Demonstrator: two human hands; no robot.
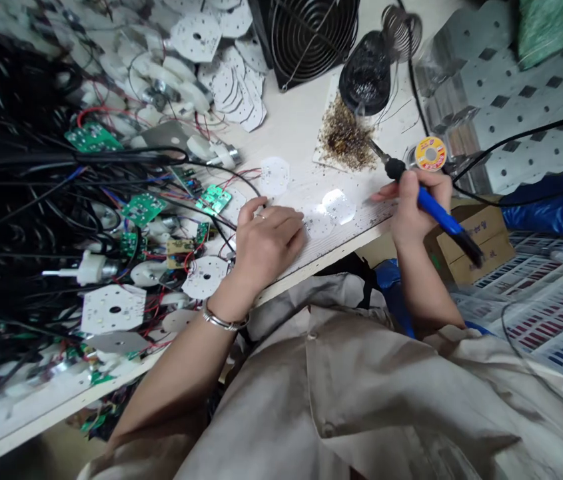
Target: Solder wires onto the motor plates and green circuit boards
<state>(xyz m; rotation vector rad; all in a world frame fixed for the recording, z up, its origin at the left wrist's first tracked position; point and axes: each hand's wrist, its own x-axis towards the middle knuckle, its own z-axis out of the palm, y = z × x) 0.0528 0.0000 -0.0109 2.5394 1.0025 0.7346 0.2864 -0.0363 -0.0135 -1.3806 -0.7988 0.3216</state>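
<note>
My right hand (414,207) grips the blue handle of a soldering iron (434,203). The iron's tip points into a heap of brown and gold solder bits (346,137) on a pale board. Just behind that hand lies a solder wire spool (431,153) with a yellow and red label. My left hand (271,237) rests on the bench with its fingers curled; whatever they hold is hidden. A black cable (248,183) runs up to its fingers. Close by are a white LED board (275,175) with red wires and a small green circuit board (214,199).
Tangled black cables (6,167) and wired boards crowd the left side. White plates (241,87) are stacked near a black fan (314,40). A dark iron stand (366,73) with a coil (401,33) stands at the back. A cardboard box (478,240) sits below the bench edge.
</note>
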